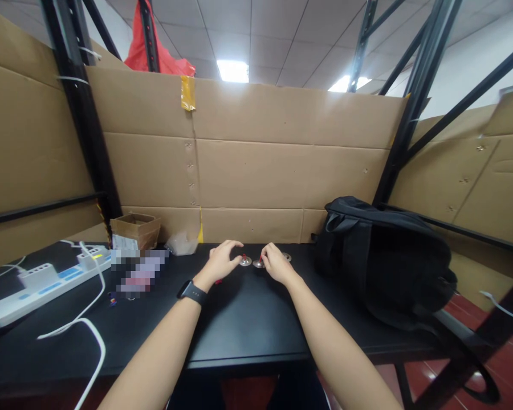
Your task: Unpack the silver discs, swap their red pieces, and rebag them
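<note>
My left hand [223, 263], with a dark watch [191, 291] on its wrist, hovers just left of a small metal finger cymbal [246, 262] with a red cord at its top. Its thumb and fingers are apart. With fingertips together, my right hand [276, 263] pinches the red cord of a second finger cymbal [257, 264], which is at or just above the tabletop. Partly hidden behind that hand is another round metal disc [287, 257]. A bit of red [218, 282] shows beside my left wrist.
A black bag [346, 245] stands at the right of the black table [248, 336]. On the left are a white power strip [47, 293], a white cable [96, 336], a small cardboard box [137, 230], a clear plastic bag [183, 245] and a blurred-out packet. Cardboard walls [256, 171] surround the table.
</note>
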### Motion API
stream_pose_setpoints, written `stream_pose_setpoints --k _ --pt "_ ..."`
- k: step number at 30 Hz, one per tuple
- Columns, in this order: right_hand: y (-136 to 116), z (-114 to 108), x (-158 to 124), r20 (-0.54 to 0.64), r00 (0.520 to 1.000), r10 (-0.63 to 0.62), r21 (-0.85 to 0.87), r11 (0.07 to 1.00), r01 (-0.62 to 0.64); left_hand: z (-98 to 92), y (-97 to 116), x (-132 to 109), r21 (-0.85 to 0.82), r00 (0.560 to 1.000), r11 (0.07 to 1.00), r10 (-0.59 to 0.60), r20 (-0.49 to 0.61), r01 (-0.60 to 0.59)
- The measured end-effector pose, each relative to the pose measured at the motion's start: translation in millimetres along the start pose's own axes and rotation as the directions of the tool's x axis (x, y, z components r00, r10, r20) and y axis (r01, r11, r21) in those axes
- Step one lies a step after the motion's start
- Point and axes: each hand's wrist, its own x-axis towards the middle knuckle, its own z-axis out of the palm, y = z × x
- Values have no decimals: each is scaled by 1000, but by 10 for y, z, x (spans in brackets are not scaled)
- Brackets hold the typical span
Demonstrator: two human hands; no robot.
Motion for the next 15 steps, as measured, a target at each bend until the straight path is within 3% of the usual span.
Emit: stream_pose_setpoints --k 5,6,8,11,15 --pt "98 8 56 13 990 140 -188 973 -135 -510 -315 40 205 980 959 -199 1 194" --pt "111 12 73 19 986 167 -213 964 -159 -587 -397 40 230 969 945 -245 29 232" --pt "131 31 103 33 978 207 -260 946 -191 -698 -540 30 237 937 939 -295 187 249" --pt "131 86 130 41 974 224 -315 928 -200 -746 -646 9 166 868 969 -237 435 182" --pt "90 124 138 59 980 188 -321 934 -160 -678 -579 -3 158 858 979 -187 479 126"
